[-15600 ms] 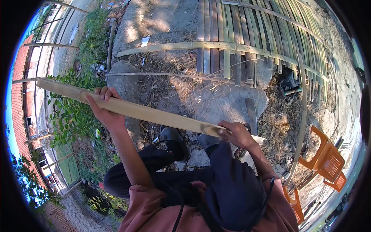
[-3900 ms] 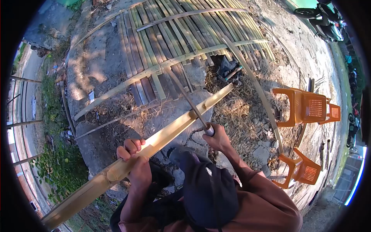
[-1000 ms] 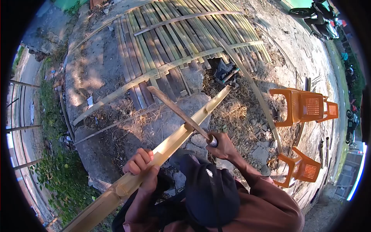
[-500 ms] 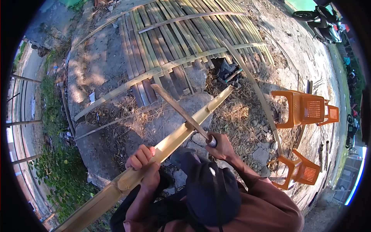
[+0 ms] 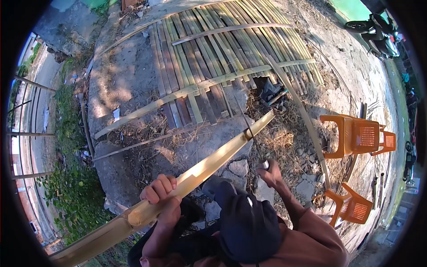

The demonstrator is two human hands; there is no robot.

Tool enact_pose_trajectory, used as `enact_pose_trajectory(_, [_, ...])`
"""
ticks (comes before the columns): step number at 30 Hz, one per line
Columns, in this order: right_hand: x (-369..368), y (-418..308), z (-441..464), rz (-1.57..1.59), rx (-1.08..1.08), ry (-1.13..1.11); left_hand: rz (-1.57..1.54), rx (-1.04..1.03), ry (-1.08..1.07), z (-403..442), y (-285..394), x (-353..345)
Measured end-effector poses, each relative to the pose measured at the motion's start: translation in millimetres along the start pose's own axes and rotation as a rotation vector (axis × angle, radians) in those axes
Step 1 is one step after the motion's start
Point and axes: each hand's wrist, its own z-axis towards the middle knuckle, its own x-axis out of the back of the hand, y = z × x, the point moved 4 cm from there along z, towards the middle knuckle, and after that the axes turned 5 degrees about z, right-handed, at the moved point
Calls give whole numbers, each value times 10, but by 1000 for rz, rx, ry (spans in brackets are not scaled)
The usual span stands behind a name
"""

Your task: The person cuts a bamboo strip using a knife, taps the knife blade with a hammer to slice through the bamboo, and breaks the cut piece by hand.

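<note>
Chairs (image 5: 352,132) are standing right of both grips; a shrub (image 5: 75,196) is growing left of them. Sunlight (image 5: 119,93) is dappling the ground (image 5: 126,66) beyond.

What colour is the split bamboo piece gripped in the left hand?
The bamboo piece is pale yellow-tan; it shows best in the head view.

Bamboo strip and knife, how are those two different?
The bamboo strip is pale, while the knife has a dark-looking blade. The bamboo strip looks longer and wider than the knife. The left hand grips the bamboo strip; the right hand holds the knife by its handle. Both are long and narrow.
</note>
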Motion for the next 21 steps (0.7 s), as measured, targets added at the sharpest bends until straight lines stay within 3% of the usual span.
enact_pose_trajectory(3, [-164,-721,-296,-21,163,-143,15,6,-5,-3,7,-31])
enact_pose_trajectory(6, [-207,-898,-306,-108,330,-199,15,42,64,7,43,-50])
enact_pose_trajectory(9, [-148,-581,-41,-71,169,-123,-19,99,184,-45,71,-53])
enact_pose_trajectory(11, [-20,-265,223,-79,178,-24,-44,123,236,-84,67,0])
enact_pose_trajectory(13, [166,-3,487,72,-33,5,4,22,34,-105,42,-32])
enact_pose_trajectory(17, [238,-60,610,-107,32,54,12,47,112,-48,29,20])
enact_pose_trajectory(21, [-52,-640,33,-157,176,-127,15,67,135,-65,40,93])
